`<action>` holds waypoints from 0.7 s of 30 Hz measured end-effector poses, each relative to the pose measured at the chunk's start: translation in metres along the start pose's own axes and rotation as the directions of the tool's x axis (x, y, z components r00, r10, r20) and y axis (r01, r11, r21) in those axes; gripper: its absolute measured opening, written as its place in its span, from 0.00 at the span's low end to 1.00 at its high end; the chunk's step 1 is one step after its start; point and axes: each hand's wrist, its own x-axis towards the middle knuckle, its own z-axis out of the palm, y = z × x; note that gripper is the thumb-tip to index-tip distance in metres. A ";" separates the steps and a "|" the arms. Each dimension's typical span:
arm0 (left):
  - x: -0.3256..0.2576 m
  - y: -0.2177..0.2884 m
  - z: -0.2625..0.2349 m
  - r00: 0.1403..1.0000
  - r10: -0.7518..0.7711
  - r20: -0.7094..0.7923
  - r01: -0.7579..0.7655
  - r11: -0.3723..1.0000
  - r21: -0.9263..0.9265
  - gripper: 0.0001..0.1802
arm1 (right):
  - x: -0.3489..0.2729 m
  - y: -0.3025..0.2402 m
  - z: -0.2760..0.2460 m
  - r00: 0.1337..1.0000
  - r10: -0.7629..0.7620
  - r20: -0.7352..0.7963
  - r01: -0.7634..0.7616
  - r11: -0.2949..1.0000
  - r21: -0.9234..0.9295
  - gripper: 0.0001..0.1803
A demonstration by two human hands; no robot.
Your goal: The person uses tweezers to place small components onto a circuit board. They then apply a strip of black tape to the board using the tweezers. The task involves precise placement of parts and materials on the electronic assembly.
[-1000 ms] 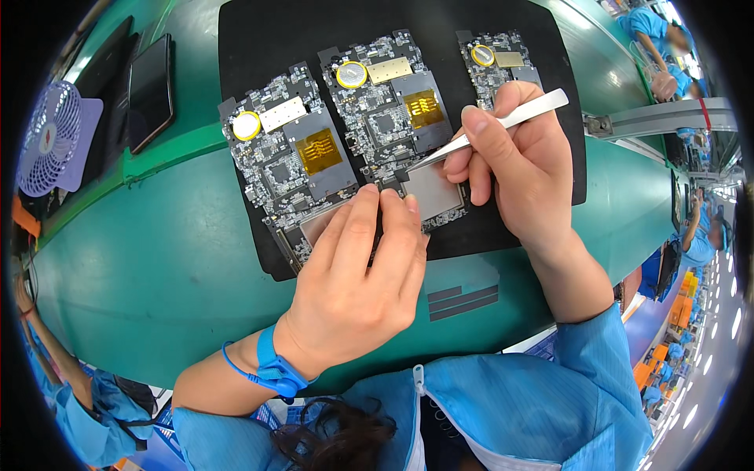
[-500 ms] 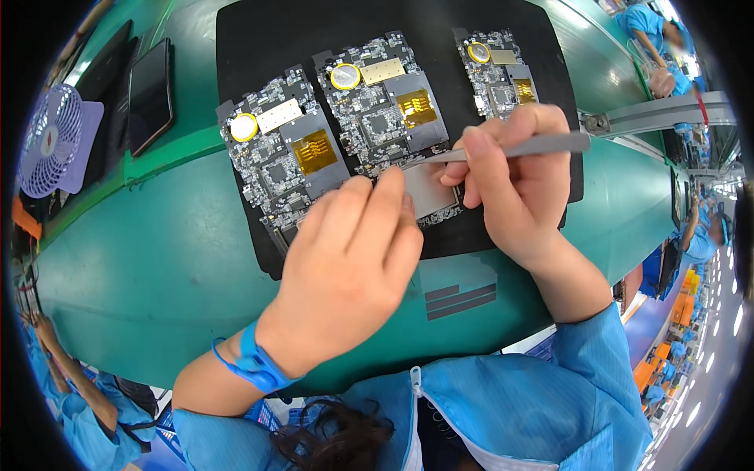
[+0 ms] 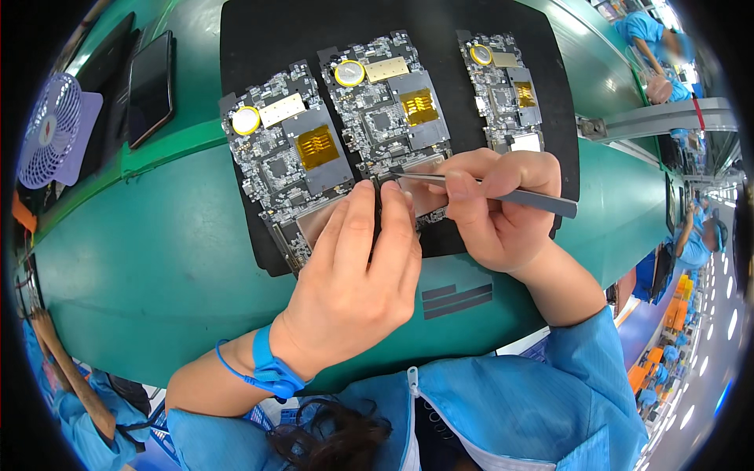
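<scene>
My right hand (image 3: 510, 208) grips a pair of grey tweezers (image 3: 542, 202), its tips pointing left over the lower part of the middle circuit board (image 3: 377, 122). That board carries a coin cell, a gold shield and an amber tape patch. My left hand (image 3: 353, 275) is open, with its fingers stretched forward. Its fingertips rest at the board's lower left edge, close to the tweezer tips; its thumb is hidden. Whether the tips pinch anything is too small to tell. A similar circuit board (image 3: 275, 169) lies to the left, partly under my left hand, and another circuit board (image 3: 500, 98) to the right.
All the boards lie on a black mat (image 3: 267, 31) on the green table (image 3: 141, 275). Dark adhesive strips (image 3: 458, 301) lie in front of the mat. A dark tablet-like device (image 3: 151, 88) and a purple fan (image 3: 59, 133) stand at the left. Co-workers sit farther off.
My right hand has moved down and slightly left, uncovering the right board's lower part. The tweezers now slope down to the right. My left fingers have straightened and spread a little.
</scene>
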 end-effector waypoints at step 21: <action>-0.018 0.022 0.014 0.871 0.473 0.131 -0.369 0.808 -0.460 0.16 | -0.126 -0.071 -0.021 0.664 0.729 -0.166 -0.656 0.674 0.339 0.11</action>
